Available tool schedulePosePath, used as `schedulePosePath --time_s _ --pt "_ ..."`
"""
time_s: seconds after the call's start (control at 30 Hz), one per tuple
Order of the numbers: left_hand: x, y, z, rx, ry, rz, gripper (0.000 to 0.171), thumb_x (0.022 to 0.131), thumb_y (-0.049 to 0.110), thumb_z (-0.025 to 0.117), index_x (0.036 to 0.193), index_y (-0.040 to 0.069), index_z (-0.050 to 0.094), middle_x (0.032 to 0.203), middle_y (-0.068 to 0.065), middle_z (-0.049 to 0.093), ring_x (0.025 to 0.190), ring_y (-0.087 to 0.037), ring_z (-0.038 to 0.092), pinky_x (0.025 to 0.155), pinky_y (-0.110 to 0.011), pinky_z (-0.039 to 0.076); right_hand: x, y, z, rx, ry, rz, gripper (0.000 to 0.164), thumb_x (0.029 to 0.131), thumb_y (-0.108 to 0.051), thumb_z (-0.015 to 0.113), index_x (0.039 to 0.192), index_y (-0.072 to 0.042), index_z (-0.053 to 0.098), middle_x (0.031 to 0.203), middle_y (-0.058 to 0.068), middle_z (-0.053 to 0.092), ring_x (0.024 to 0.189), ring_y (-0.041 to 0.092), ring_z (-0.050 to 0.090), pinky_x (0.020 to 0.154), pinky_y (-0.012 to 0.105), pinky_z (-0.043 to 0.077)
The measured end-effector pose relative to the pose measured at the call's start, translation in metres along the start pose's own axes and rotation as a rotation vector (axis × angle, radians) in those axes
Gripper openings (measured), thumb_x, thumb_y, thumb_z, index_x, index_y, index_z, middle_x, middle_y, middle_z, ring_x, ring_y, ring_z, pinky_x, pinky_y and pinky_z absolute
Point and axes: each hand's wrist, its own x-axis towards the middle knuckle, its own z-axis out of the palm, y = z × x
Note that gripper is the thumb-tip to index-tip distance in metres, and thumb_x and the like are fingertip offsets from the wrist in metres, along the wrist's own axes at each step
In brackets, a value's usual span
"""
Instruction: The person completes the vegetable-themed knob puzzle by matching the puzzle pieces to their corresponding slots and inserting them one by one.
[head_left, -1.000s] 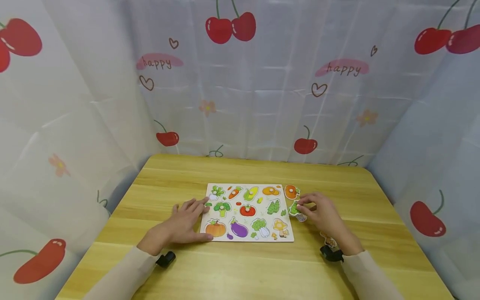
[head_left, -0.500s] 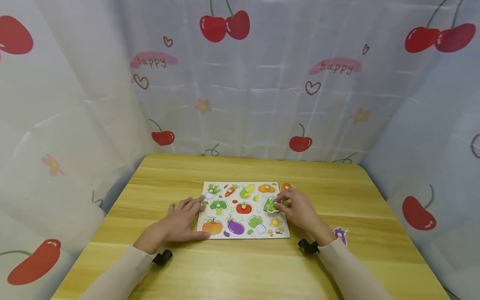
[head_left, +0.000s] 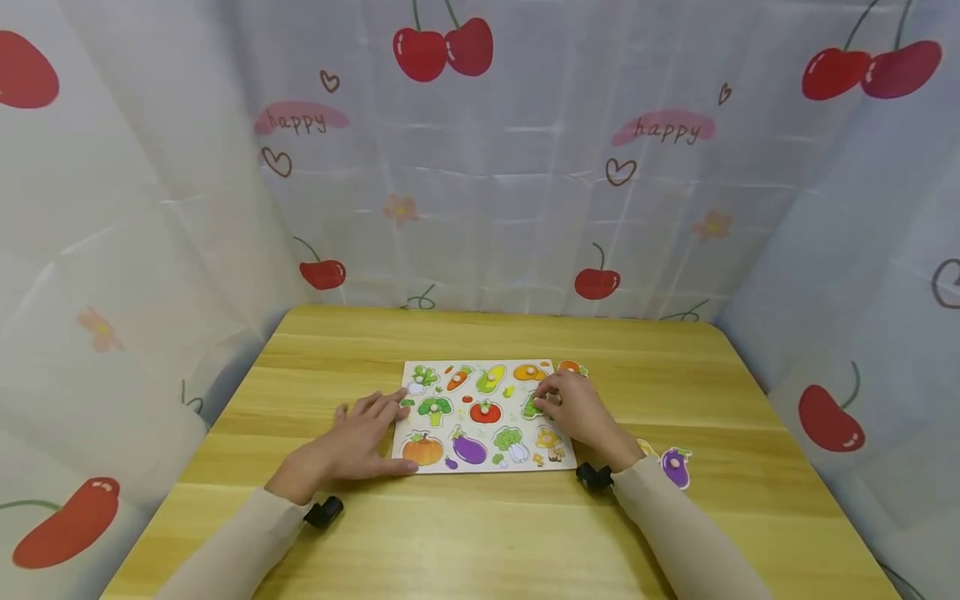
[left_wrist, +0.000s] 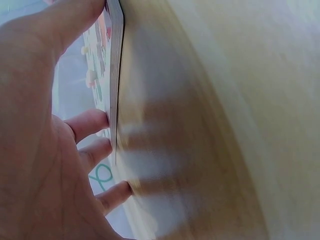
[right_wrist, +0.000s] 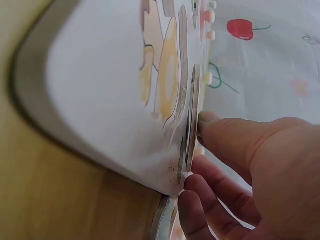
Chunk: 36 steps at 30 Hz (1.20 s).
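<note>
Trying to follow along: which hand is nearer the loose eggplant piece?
Right. The right hand is at the right edge of the board, left of the eggplant piece; the left hand is farther, at the opposite edge.

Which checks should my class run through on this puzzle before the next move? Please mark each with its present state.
1. Board steadied: ok; the left grip rests on its left edge.
2. Green piece held: ok; the right grip pinches it.
3. Green piece seated flush: not ok; in the right wrist view its edge stands above the board.
4. Green piece's knob intact: cannot tell; no view shows it clearly.
5. Eggplant slot free: ok; no piece sits there.
6. Eggplant piece in sight: ok; it lies on the table, right of the board.
</note>
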Motion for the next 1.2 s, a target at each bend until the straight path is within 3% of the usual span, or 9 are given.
schedulePosePath --time_s 0.67,1.2 --pt "0.0016 -0.0026 0.0006 -0.005 0.003 -0.003 0.098 0.097 0.081 0.079 0.163 0.013 0.055 0.195 -0.012 0.028 0.172 -0.060 0.032 0.120 -0.102 0.024 0.0018 -0.0010 0.0033 0.026 -0.005 0.040 0.005 0.107 -0.014 0.086 0.103 -0.012 0.086 0.124 0.014 0.076 0.108 0.028 0.069 0.098 0.052 0.062" --pt "0.0034 -0.0049 0.0026 0.021 0.005 -0.006 0.104 0.098 0.081 0.078 0.170 0.011 0.052 0.195 -0.011 0.028 0.173 -0.060 0.032 0.120 -0.102 0.023 0.0038 0.0023 0.0015 0.018 -0.028 0.039 0.006 0.108 -0.017 0.086 0.105 -0.012 0.087 0.123 0.014 0.076 0.101 0.025 0.065 0.091 0.044 0.057"
